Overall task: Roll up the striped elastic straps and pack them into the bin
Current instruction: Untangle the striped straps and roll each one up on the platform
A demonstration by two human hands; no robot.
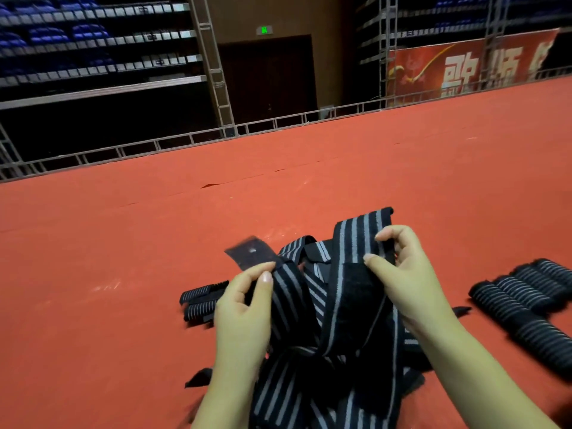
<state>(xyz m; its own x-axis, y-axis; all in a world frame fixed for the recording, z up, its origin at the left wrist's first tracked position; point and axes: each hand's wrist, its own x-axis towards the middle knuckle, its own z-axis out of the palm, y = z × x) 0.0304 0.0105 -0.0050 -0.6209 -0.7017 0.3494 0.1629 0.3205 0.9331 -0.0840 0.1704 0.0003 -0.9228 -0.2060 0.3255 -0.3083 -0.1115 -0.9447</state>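
The left hand (244, 308) pinches one striped strap (288, 292) between thumb and curled fingers, just below its dark fastening tab (249, 252). The right hand (405, 280) grips a second striped strap (356, 239), thumb and forefinger clamped on its upper part, where it folds over. Both straps rise from a loose tangled pile of straps (325, 382) between the forearms, lying on the red carpet (123, 243). To the left, 2 rolled straps (201, 301) lie side by side. To the right, a row of about 4 rolled straps (526, 298) rests on the carpet. Beyond, a metal railing (185, 140) edges the floor.
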